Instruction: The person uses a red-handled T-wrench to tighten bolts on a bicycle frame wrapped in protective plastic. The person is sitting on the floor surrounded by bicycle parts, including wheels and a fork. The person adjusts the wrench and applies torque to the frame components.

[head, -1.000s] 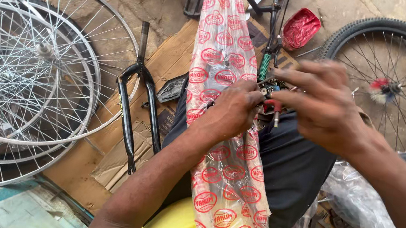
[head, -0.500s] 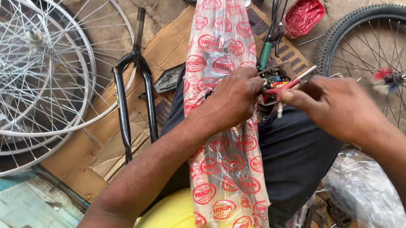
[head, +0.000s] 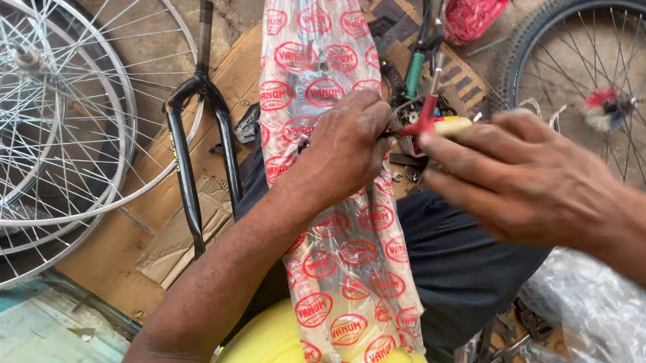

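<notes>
Wrapped frame tube (head: pixel 326 71), in clear plastic printed with red ovals, lies along my lap from the yellow shirt (head: pixel 274 358) up toward the ground ahead, and both my hands work at a small metal part (head: pixel 412 119) just beside its upper end. My left hand (head: pixel 346 148) is clenched over the wrap and the edge of that part, fingers curled tight. My right hand (head: pixel 509 176) is closed on a small tool with a red cross-shaped head and a pale handle (head: pixel 431 123), its tip set against the part. I judge the main risk to be the tool slipping off, since the grip sits far back on the handle; it could jab my left fingers or tear the plastic. The tube rests only on my dark trousers (head: pixel 456 273), so it could roll sideways toward the black fork (head: pixel 196 146) on the cardboard (head: pixel 128 234). Bare spoked rims (head: pixel 39 99) lie to the left, a tyred wheel (head: pixel 624 84) to the right.
</notes>
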